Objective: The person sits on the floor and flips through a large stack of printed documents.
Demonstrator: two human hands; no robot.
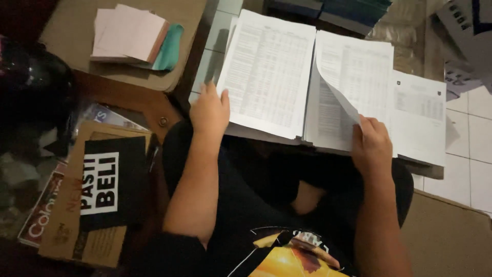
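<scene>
Three stacks of printed sheets (307, 77) lie across your lap, within reach. Your left hand (209, 110) presses flat, fingers spread, steadying the left stack (269, 72). Your right hand (371, 146) pinches a lifted sheet (335, 92), peeling it off the middle stack.

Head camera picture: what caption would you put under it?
Left hand rests on one stack of printed sheets while right hand lifts a page.

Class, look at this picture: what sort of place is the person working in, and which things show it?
Probably a room in a home or small office, with the person sitting on a tiled floor. Stacks of printed sheets, pink paper on cardboard, and magazines lie around.
</scene>
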